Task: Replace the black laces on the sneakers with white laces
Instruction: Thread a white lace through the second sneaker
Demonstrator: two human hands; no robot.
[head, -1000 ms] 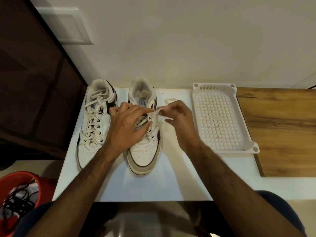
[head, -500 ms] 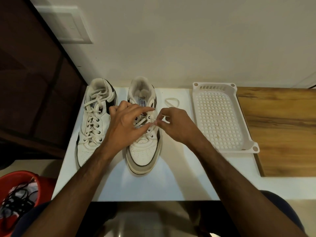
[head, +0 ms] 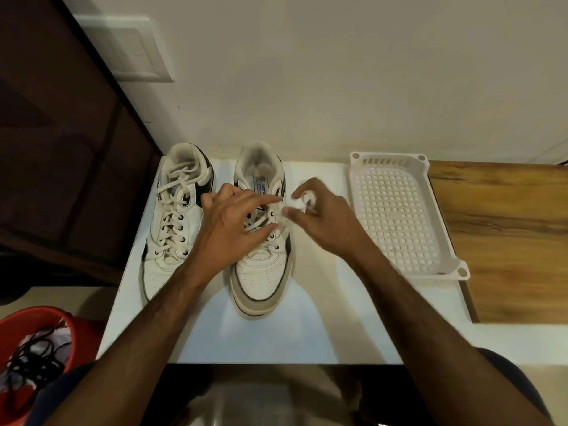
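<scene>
Two sneakers stand side by side on the white table [head: 215,333]: the left sneaker [head: 172,226] is fully laced in white, and the right sneaker [head: 261,259] is partly laced. The left hand [head: 227,229] rests over its eyelets, fingers spread and touching the white lace [head: 261,221]. The right hand [head: 319,219] pinches a blurred length of that lace beside the shoe. The lace looks soft, limp and light, so it is probably best held near its stiff tip. The black laces [head: 30,361] lie in the red bucket [head: 27,318].
</scene>
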